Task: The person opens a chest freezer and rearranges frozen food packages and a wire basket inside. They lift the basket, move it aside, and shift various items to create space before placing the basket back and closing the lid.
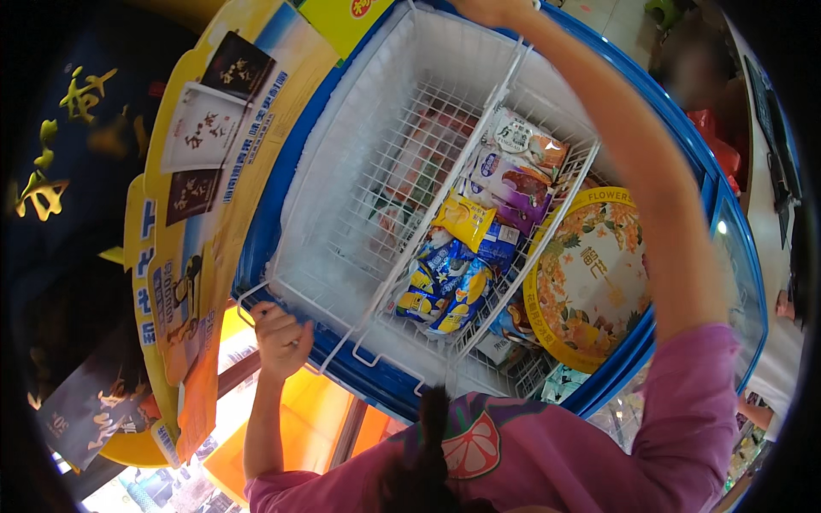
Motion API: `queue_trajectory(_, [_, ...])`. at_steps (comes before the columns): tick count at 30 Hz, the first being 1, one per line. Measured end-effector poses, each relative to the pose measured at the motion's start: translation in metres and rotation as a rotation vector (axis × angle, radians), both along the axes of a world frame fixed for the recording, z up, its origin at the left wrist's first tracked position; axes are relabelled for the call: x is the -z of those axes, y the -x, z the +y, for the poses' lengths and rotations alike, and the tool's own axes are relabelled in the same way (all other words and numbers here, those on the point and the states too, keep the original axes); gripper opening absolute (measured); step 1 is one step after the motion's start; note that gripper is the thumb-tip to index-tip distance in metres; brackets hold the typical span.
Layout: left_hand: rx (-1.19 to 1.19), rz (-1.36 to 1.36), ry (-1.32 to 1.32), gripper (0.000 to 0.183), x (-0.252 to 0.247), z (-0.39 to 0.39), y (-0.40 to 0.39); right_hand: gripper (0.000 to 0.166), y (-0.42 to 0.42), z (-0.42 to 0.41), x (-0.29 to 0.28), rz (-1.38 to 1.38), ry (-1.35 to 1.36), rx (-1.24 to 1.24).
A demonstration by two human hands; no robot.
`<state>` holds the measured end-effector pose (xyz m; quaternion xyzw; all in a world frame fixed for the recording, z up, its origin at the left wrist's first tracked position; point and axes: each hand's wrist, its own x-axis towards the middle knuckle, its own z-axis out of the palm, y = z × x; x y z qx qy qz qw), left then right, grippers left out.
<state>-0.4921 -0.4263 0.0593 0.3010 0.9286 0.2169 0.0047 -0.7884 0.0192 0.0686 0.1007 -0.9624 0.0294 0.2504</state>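
My left hand [279,336] is curled around the looped wire end of a white wire basket [321,308], at the near rim of a chest freezer [260,256]. My right hand [490,11], partly cut off by the top edge, is over the freezer's far rim; its fingers are hidden. Through the basket's mesh, packages [417,167] show lower down. Beside it, a second wire basket [551,240] holds wrapped frozen treats, including a yellow packet [465,219], a purple packet [529,192] and several blue and yellow packets [462,288].
A round yellow-rimmed box [590,276] with a floral lid lies on the freezer's right side, near a glass lid [737,276]. Frost coats the inner wall [327,147]. A printed cardboard display [256,122] stands along the left. A person [699,77] is at the upper right.
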Motion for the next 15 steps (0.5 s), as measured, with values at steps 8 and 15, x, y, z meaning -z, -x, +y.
queue_trajectory(8, [-0.004,0.122,0.006,0.03,0.003,-0.007,-0.002,0.058,-0.03,-0.01,-0.01,0.076,0.129,-0.014])
queue_trajectory(15, [-1.027,0.141,-0.344,0.044,0.005,-0.011,-0.054,0.061,-0.179,-0.049,0.081,-0.243,1.009,0.378])
